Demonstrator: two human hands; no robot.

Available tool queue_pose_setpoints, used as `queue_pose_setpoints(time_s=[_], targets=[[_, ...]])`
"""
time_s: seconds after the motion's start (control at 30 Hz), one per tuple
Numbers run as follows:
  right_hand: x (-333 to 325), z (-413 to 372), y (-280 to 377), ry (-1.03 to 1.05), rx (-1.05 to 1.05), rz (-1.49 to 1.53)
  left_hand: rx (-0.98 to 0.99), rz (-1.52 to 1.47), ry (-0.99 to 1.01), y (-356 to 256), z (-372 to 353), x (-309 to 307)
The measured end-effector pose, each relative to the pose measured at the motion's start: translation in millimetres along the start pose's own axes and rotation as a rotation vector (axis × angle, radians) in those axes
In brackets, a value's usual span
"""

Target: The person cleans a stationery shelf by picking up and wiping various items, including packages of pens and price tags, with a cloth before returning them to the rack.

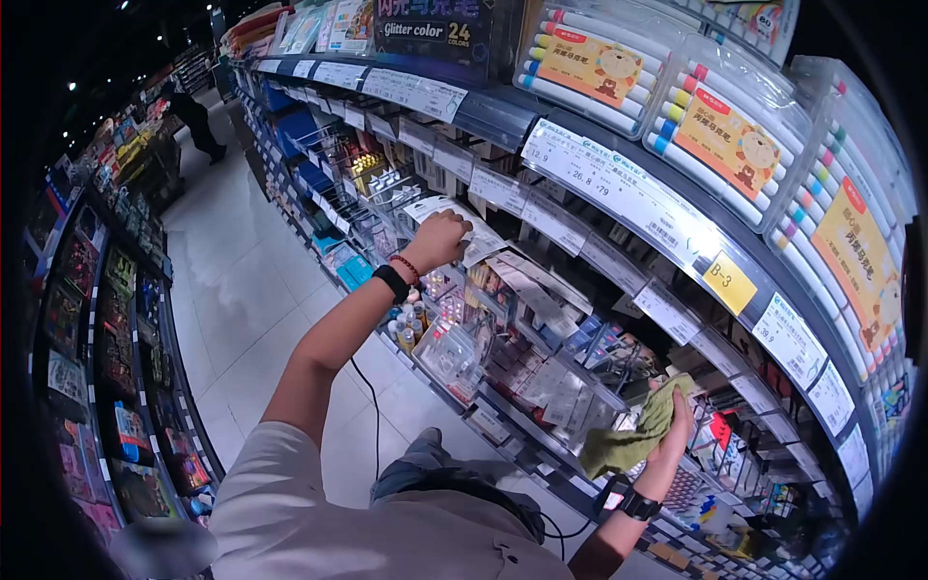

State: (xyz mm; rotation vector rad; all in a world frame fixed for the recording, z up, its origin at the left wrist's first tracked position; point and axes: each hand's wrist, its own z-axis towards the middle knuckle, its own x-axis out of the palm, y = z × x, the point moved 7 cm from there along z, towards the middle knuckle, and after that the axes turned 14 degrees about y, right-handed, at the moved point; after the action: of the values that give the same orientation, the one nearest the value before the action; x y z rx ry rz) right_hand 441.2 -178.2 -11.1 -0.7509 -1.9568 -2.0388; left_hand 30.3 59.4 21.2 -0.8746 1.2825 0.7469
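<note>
My left hand (440,240) reaches over a lower shelf, its fingers curled closed on the edge of a flat white package (483,242). What is printed on that package is too small to read. Under and beside it lie more flat packs (536,290) on the shelf. To the right, my right hand (672,435) is closed on a crumpled green cloth (633,430), which hangs in front of the lower shelves.
Marker sets (599,68) in clear cases line the top shelf, above a strip of price labels (619,184) and a yellow B-3 tag (729,282). A clear plastic box (449,353) sits lower down. Across the tiled aisle (227,300) stands another shelf; a person (193,121) is far off.
</note>
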Motion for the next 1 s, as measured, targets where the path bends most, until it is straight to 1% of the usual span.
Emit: queue_pose_setpoints(time_s=[0.03,0.07,0.1,0.17,0.2,0.23,0.27,0.3,0.33,0.37,0.4,0.43,0.47,0.5,0.57,0.6,0.67,0.77,0.8,0.83,0.87,0.9,0.97,1.0], targets=[[-1.5,-21.7,7.0,-0.062,-0.027,-0.035,0.117,0.125,0.014,-4.9,9.7,2.8],[-4.9,-41.6,11.1,-0.112,-0.039,-0.025,0.247,0.177,-0.015,-10.6,17.5,4.5],[6.2,-50.2,4.1,-0.164,-0.049,-0.005,0.277,0.265,0.039,11.0,34.0,7.4],[-12.9,-86.8,4.1,-0.306,-0.088,0.027,0.339,0.418,0.142,18.9,61.3,38.7],[-18.0,-103.4,8.7,-0.389,-0.094,0.008,0.402,0.406,0.082,25.8,74.8,53.2],[-24.3,-120.5,10.8,-0.473,-0.099,-0.011,0.398,0.398,0.148,26.6,84.6,60.6],[-39.3,-134.7,9.1,-0.474,-0.104,0.012,0.393,0.39,0.213,26.5,94.0,68.1],[-38.6,-152.8,13.4,-0.568,-0.11,-0.004,0.388,0.382,0.28,25.5,100.6,74.5],[-12.0,-169.7,26.4,-0.509,-0.253,-0.39,0.416,0.39,0.262,15.8,98.1,66.6],[19.2,-191.5,36.7,-0.511,-0.422,-0.762,0.438,0.38,0.255,9.7,98.3,62.9],[30.7,-204.7,42.0,-0.569,-0.484,-0.965,0.46,0.372,0.25,5.6,98.3,60.3],[29.9,-211.4,41.6,-0.62,-0.474,-0.971,0.482,0.364,0.248,2.2,98.9,60.0],[26.2,-216.8,40.4,-0.667,-0.461,-0.932,0.455,0.339,0.339,5.3,104.5,66.6],[15.8,-219.1,38.5,-0.712,-0.433,-0.801,0.486,0.364,0.368,2.2,104.0,64.3],[-4.1,-227.9,28.5,-0.778,-0.392,-0.432,0.545,0.415,0.425,-3.3,99.9,57.9],[-12.1,-230.5,22.7,-0.808,-0.383,-0.269,0.568,0.395,0.399,-4.6,98.0,54.3],[-23.0,-231.6,15.7,-0.825,-0.375,-0.101,0.611,0.356,0.346,-5.1,92.5,47.1],[-41.3,-222.3,12.0,-0.76,-0.29,-0.036,0.735,0.139,0.135,-17.3,63.5,11.7],[-42.9,-215.2,11.3,-0.73,-0.254,-0.027,0.773,0.12,0.111,-25.0,53.7,3.0],[-42.9,-209.0,7.5,-0.699,-0.218,-0.016,0.716,0.071,0.183,-19.1,56.7,9.6],[-42.0,-201.1,4.4,-0.649,-0.236,0.02,0.657,0.022,0.256,-9.3,59.6,19.0],[-37.5,-192.8,2.3,-0.588,-0.21,0.025,0.596,-0.028,0.33,-2.4,59.7,27.1],[-20.6,-176.9,2.1,-0.563,-0.178,-0.003,0.553,-0.065,0.311,-6.2,45.6,12.5],[-14.6,-171.3,1.5,-0.593,-0.179,0.004,0.536,-0.057,0.31,-3.5,42.3,11.9]])
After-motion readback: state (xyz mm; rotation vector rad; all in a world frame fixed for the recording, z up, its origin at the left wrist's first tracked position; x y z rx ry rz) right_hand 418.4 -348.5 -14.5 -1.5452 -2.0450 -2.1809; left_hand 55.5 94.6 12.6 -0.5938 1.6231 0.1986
